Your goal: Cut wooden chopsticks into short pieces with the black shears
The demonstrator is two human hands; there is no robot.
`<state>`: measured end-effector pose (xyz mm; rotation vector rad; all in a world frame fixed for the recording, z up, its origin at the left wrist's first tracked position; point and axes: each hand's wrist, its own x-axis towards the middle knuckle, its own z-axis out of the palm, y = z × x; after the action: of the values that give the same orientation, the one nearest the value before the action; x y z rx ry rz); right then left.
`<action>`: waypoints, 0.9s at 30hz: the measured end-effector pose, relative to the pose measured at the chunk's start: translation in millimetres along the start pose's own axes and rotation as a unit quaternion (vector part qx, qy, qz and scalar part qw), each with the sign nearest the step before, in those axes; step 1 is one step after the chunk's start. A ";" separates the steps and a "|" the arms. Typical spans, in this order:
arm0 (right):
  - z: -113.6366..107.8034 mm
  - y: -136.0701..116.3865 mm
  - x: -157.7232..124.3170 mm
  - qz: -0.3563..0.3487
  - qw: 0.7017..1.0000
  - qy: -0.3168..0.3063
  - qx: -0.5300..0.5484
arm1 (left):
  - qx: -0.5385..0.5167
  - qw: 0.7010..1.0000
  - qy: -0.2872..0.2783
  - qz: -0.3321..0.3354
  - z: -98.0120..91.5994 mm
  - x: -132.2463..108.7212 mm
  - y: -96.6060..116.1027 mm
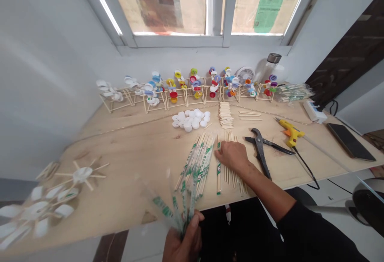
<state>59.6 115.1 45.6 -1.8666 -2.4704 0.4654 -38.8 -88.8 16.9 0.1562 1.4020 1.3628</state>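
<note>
My left hand (186,236) is closed around a bunch of clear plastic wrappers (177,210) with green print, which fan out above the fist and are partly blurred. Beyond them lies a pile of wrapped chopsticks (198,162) on the table. My right hand (232,156) rests with curled fingers over the upper part of a single wrapped pair of chopsticks (219,180). Under that hand and forearm, bare chopsticks (229,176) lie side by side, partly hidden.
White bottle caps (193,119) and short stick pieces (226,116) lie mid-table. Pliers (261,150), a yellow glue gun (289,131) and a phone (350,141) are at right. Stick frames with coloured caps (196,90) line the back. Cap-and-stick wheels (82,174) sit at left.
</note>
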 end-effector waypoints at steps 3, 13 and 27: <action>5.9 0.1 -0.3 0.022 0.998 0.021 0.054 | -0.003 1.000 0.001 0.002 6.3 -1.3 -2.9; -14.4 30.2 -23.5 0.015 0.934 0.077 0.347 | 0.072 0.995 -0.032 0.067 26.3 -10.5 1.3; 9.9 4.5 -109.8 -0.004 0.755 -0.016 0.655 | 0.123 0.987 -0.098 0.021 36.3 -15.4 -16.9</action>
<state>93.7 10.5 53.6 -1.1254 -1.2776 1.6280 3.2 -83.1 23.5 0.4738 1.4011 1.1700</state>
